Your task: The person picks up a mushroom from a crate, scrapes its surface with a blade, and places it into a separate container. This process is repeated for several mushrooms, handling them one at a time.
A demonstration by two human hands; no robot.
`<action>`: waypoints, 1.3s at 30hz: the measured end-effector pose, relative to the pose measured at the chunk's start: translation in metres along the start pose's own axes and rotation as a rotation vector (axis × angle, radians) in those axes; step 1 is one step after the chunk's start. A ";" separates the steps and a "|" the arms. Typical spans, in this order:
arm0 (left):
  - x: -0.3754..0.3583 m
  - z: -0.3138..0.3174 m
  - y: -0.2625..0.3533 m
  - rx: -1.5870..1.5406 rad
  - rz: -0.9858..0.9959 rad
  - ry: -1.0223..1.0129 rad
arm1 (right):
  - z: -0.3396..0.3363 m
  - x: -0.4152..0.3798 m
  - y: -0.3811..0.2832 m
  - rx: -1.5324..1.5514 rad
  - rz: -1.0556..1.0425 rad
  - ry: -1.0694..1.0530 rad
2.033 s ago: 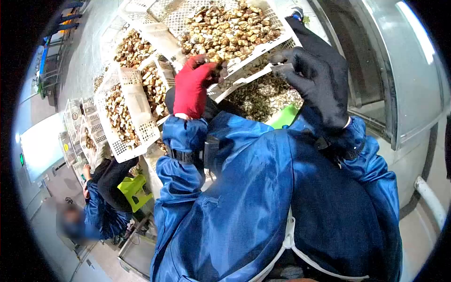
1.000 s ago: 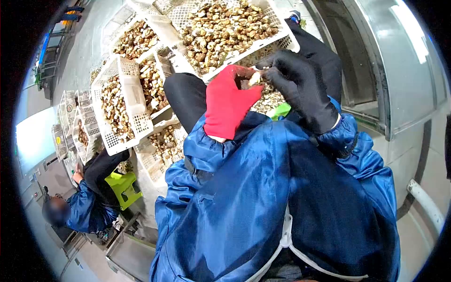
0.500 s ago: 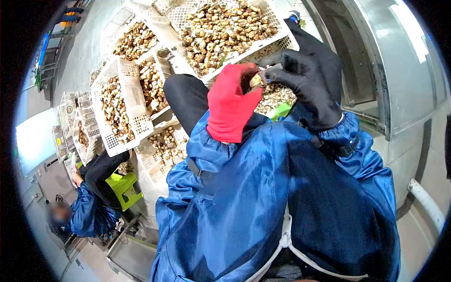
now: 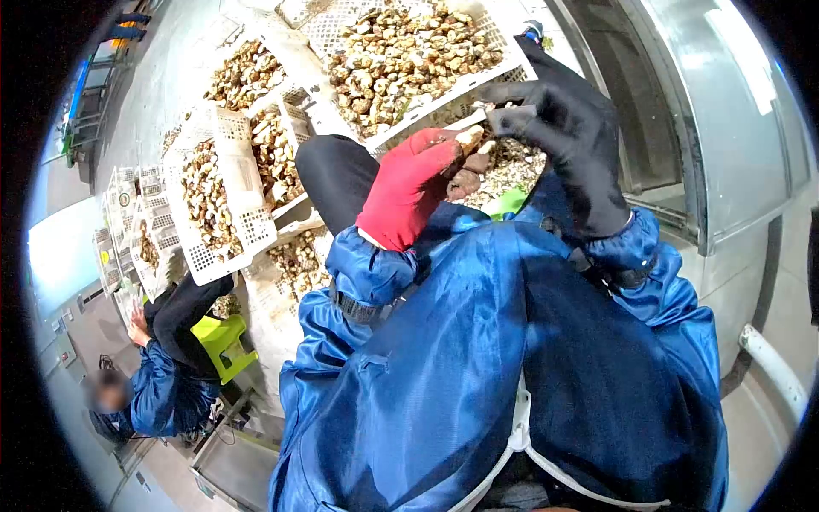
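Observation:
My left hand (image 4: 414, 181), in a red glove with dark fingertips, pinches a small pale mushroom (image 4: 468, 138) in front of my body. Just right of it, my right hand (image 4: 567, 136) in a black glove grips a short knife (image 4: 512, 118) with a flat grey blade. The blade is close beside the mushroom, and my right hand's fingers stretch above it. Below both hands lies a heap of pale trimmings (image 4: 512, 171) between my legs, with a bright green piece (image 4: 509, 202) at its near edge.
Ahead stands a large white crate (image 4: 444, 101) of brown and white mushrooms (image 4: 401, 64). More perforated crates (image 4: 223, 147) of mushrooms fill the left side. Farther left, a person (image 4: 175, 384) sits near a lime-green stool (image 4: 223, 348). A metal cabinet (image 4: 734, 119) borders my right.
My left hand has tilted and shifted slightly left and down. My right hand has lifted its fingers and spread them more, and the knife has moved up and right from the mushroom.

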State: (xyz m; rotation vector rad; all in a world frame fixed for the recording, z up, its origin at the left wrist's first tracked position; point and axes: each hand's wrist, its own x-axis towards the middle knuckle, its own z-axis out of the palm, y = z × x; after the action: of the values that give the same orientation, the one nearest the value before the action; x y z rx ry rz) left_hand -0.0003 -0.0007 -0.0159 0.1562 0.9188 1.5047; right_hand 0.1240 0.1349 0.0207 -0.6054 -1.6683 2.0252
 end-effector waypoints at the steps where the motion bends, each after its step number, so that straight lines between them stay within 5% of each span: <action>1: -0.001 0.004 0.002 0.019 0.025 0.066 | -0.002 0.000 -0.006 -0.041 -0.004 0.030; 7: -0.001 0.008 -0.002 0.205 0.170 0.235 | 0.003 0.000 0.010 -0.196 -0.125 -0.085; 10: 0.000 -0.001 -0.002 0.005 0.098 0.010 | 0.006 -0.003 0.004 -0.167 0.000 0.001; 15: -0.007 0.002 0.003 -0.042 0.063 0.005 | 0.007 -0.005 -0.007 0.045 0.092 -0.001; 19: -0.007 0.009 0.002 0.492 0.351 0.308 | 0.007 -0.003 0.005 -0.108 -0.015 -0.058; 24: -0.013 0.015 0.006 0.679 0.474 0.280 | -0.004 0.005 0.011 0.044 0.156 -0.029; 29: -0.011 0.011 0.006 0.795 0.518 0.234 | -0.004 0.005 0.013 -0.237 0.068 -0.103; 32: -0.022 0.009 0.017 0.932 0.598 0.208 | -0.008 0.011 0.017 -0.068 0.081 0.029; 36: -0.043 -0.051 0.049 1.050 0.898 0.622 | -0.021 0.014 0.018 -0.681 0.009 0.098; 37: -0.059 -0.070 0.069 0.956 0.842 0.833 | -0.031 0.018 0.028 -0.676 -0.047 0.073; 39: -0.091 -0.122 0.111 1.288 0.892 1.215 | -0.040 0.021 0.037 -0.637 -0.092 0.041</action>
State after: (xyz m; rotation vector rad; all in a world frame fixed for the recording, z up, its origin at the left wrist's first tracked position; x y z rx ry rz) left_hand -0.1424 -0.1213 0.0091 0.6784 3.0389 1.4397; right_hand 0.1286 0.1726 -0.0235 -0.7460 -2.2729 1.3840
